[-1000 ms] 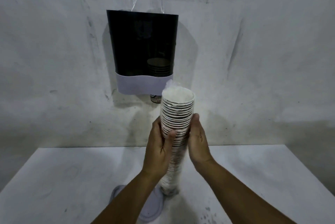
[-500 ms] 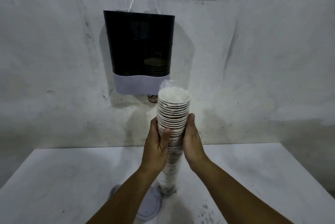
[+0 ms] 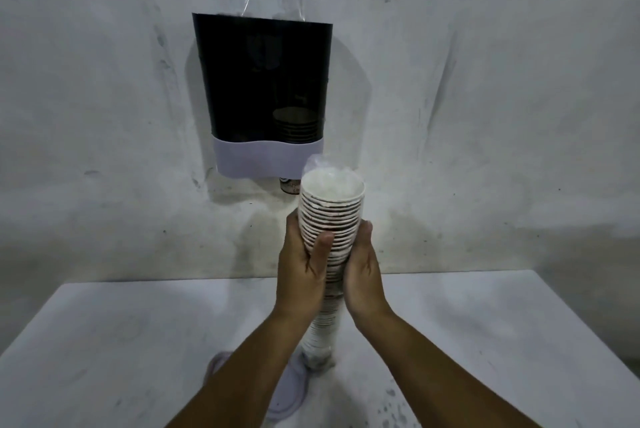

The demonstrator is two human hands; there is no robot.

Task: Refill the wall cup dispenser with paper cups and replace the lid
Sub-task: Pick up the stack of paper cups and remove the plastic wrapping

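The white table (image 3: 121,341) stands against the wall, directly under the wall cup dispenser (image 3: 263,88), which puts a working surface just below the place to be filled. The dispenser's dark window shows only a short pile of cups low on its right side, so most of the chamber looks free, and its top appears open. The lid (image 3: 291,389) lies flat on the table near the front edge, partly hidden behind the left forearm, likely set there to leave both hands free. The stack of paper cups (image 3: 330,216) stands tall and upright in front of the dispenser's lower right corner, mouth upward, its base down by the lid; whether it rests on the table I cannot tell. The left hand (image 3: 304,264) wraps the stack's upper part, thumb across the front. The right hand (image 3: 363,268) presses its palm and fingers along the other side, so the tall column cannot buckle, both forearms reaching forward and up
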